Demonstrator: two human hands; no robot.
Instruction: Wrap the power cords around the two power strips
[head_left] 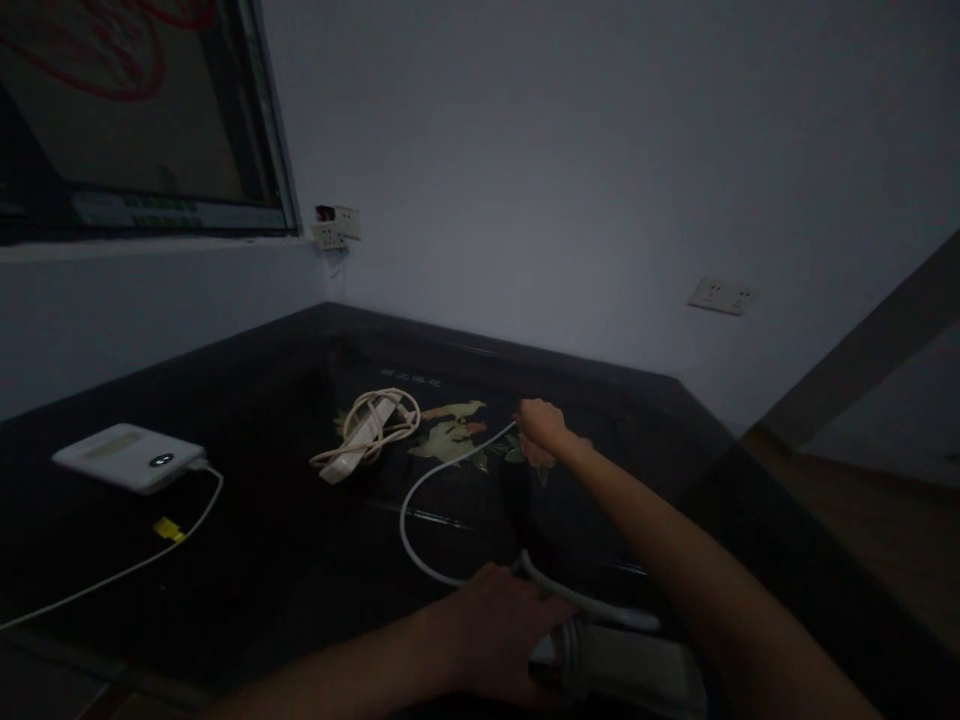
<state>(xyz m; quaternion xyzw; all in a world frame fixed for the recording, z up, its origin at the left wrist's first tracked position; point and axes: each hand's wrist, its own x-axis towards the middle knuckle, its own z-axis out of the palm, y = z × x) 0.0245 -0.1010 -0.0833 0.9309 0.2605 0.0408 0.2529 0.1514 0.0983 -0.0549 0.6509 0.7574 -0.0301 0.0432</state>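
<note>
My right hand [544, 425] reaches out over the dark table, its fingers closed on the far part of a white cable [405, 520]. The cable loops leftward and back toward my left hand [502, 630], low in the view. The fingers of that hand are wrapped round a pale boxy device [637, 665] with turns of white cable wound about it. What kind of device it is stays unclear in the dim light. A short stretch of cable ends in a white tip near the device.
A white power strip [360, 450] with its cord coiled over it lies on the dark glossy table [292, 560]. To the left is a white box-shaped device [131, 458] with a cable and a yellow tag [169, 529]. A wall socket [722, 297] sits behind.
</note>
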